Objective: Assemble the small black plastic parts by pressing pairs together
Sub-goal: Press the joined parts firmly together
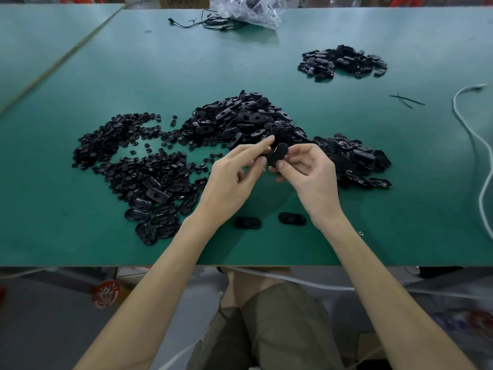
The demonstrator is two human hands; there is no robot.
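The person's right hand (312,172) holds one oval black part (277,154) just above the green tabletop (80,62) at mid-frame, its grip pinching the piece between thumb and curled fingers. The left hand (234,177) meets it from the left with its grip spread, the fingers nearly straight and the thumb tip against the part's edge. Whether a small insert sits under that thumb cannot be made out.

The job looks to be in its early stretch. A modest heap of ovals (344,61) in the upper right is probably the finished stock (it lies well apart from the rest). Two lone ovals (292,218) lie at lower centre, near the wrists. Far more appears left to do: a big mound of oval shells (240,121) just behind the hands, a second heap (354,158) to its right, and a wide scatter of small round pieces (120,156) at left.
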